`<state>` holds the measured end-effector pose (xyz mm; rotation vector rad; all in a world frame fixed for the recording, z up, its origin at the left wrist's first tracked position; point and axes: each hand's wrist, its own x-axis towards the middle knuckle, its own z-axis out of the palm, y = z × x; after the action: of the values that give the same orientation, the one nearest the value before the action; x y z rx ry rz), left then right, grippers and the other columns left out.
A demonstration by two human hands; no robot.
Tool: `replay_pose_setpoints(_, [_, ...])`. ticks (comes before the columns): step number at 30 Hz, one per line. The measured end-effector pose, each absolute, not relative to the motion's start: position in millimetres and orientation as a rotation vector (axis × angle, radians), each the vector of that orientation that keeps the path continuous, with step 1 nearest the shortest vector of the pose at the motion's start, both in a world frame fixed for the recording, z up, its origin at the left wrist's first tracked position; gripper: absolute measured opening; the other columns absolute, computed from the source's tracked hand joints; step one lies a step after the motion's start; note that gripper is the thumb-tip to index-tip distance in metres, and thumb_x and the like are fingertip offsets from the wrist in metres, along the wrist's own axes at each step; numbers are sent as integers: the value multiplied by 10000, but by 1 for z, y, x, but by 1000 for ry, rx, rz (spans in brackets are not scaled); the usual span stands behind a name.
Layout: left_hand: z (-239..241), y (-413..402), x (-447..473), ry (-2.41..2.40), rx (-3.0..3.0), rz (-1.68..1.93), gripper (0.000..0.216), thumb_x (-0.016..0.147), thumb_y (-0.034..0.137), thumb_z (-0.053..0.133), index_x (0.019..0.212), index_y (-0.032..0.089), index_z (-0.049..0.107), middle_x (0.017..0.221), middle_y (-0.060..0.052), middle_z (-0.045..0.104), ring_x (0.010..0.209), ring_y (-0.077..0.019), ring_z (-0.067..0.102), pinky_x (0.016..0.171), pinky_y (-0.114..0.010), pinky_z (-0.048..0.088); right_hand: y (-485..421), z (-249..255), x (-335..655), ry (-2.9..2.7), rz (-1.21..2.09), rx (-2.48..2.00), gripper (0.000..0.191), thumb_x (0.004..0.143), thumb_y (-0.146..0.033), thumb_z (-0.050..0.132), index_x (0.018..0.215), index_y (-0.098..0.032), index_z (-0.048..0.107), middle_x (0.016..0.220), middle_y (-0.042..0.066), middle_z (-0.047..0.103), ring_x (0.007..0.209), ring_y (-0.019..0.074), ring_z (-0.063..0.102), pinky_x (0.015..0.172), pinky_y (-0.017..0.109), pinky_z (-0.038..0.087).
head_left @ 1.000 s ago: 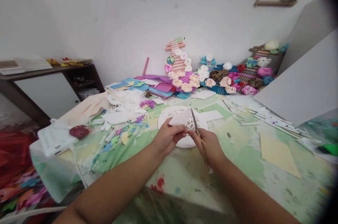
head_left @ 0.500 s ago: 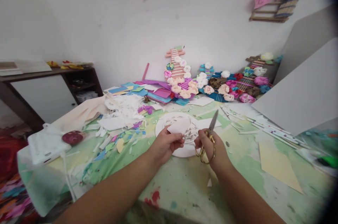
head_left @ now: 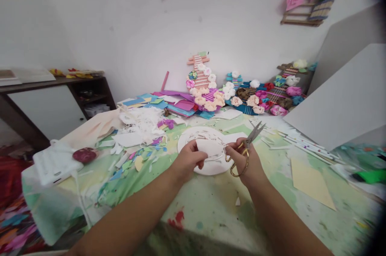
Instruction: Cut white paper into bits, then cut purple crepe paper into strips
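Note:
My left hand (head_left: pixel 189 160) pinches a small white paper piece (head_left: pixel 211 147) over a white plate (head_left: pixel 193 137) that holds white paper scraps. My right hand (head_left: pixel 245 163) grips gold-handled scissors (head_left: pixel 247 144), fingers through the loops, blades pointing up and to the right, away from the paper. Its fingertips also touch the right edge of the paper piece. Both hands hover just above the green paint-stained table (head_left: pixel 211 207).
Paper flower crafts on stick frames (head_left: pixel 208 91) stand along the back wall. Coloured paper sheets (head_left: pixel 169 103), white shreds (head_left: pixel 141 121), markers (head_left: pixel 307 145), a cream sheet (head_left: pixel 310 183), grey boards (head_left: pixel 340 103), a white case (head_left: pixel 56 161) and a dark shelf (head_left: pixel 60 95) surround the work spot.
The scissors swung from upright against the paper to tilting right, away from it. My right hand turned, showing the gold loops. The paper dropped lower over the plate.

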<state>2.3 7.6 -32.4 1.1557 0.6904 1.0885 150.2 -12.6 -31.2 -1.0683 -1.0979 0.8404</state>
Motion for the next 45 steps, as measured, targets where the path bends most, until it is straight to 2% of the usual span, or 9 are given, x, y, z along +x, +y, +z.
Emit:
replay_pose_setpoints(7, [-26, 26, -18, 644, 898, 1355, 146, 502, 69, 460, 609, 154, 407, 442, 76, 375, 319, -7, 287, 327, -147, 173, 4, -24, 166, -1410, 512, -1482, 241, 641, -338, 481, 738, -213, 298, 639, -35, 493, 546, 95, 482, 528, 239, 376])
replay_pose_setpoints(11, [-26, 33, -21, 766, 935, 1428, 117, 539, 126, 492, 626, 156, 419, 440, 69, 403, 343, -26, 338, 349, -155, 230, 32, -13, 171, -1589, 433, -1600, 247, 564, -343, 560, 669, -203, 385, 647, -22, 546, 549, 112, 485, 523, 244, 344])
replay_pose_setpoints(16, [-33, 39, -18, 922, 945, 1465, 100, 536, 130, 483, 584, 158, 400, 410, 78, 372, 322, -28, 308, 336, -163, 221, 68, -5, 154, -1753, 322, -1715, 240, 503, -329, 610, 641, -209, 454, 611, -26, 543, 552, 116, 461, 507, 227, 300])
replay_pose_setpoints(22, [-35, 43, -20, 972, 892, 1484, 96, 544, 143, 478, 574, 158, 389, 424, 71, 379, 347, -35, 344, 351, -160, 267, 79, -4, 149, -1748, 257, -1842, 306, 599, -498, 476, 670, -205, 532, 606, 19, 551, 578, 151, 484, 502, 244, 301])
replay_pose_setpoints(26, [-33, 41, -17, 938, 908, 1422, 108, 564, 179, 516, 635, 149, 440, 514, 46, 440, 403, -48, 413, 384, -171, 332, 58, 2, 153, -1733, 270, -1877, 410, 632, -573, 382, 734, -217, 556, 654, 24, 573, 596, 153, 502, 505, 241, 320])
replay_pose_setpoints(33, [-32, 34, -11, 810, 939, 1401, 191, 629, 297, 546, 686, 145, 445, 565, 37, 439, 472, -65, 479, 484, -229, 439, 6, -6, 150, -1838, 401, -1849, 430, 636, -608, 342, 662, -210, 505, 528, -12, 501, 511, 130, 464, 478, 235, 313])
replay_pose_setpoints(37, [-32, 30, -10, 747, 941, 1400, 214, 620, 302, 571, 674, 139, 443, 584, 34, 448, 518, -77, 514, 539, -252, 459, -9, -18, 143, -1720, 510, -1852, 440, 623, -595, 381, 797, -199, 461, 633, 11, 543, 546, 137, 489, 487, 238, 328])
replay_pose_setpoints(39, [-32, 28, -8, 729, 955, 1396, 212, 621, 298, 575, 672, 136, 448, 585, 33, 453, 522, -80, 522, 548, -254, 461, -13, -23, 138, -1647, 555, -1847, 463, 610, -584, 411, 862, -196, 418, 618, 6, 542, 512, 132, 481, 464, 236, 321])
replay_pose_setpoints(45, [-30, 19, -3, 688, 922, 1339, 190, 615, 242, 594, 711, 124, 479, 610, 11, 511, 557, -98, 549, 599, -271, 465, -19, -28, 129, -1674, 524, -1809, 385, 631, -557, 401, 808, -216, 420, 528, -36, 500, 440, 109, 437, 427, 219, 295])
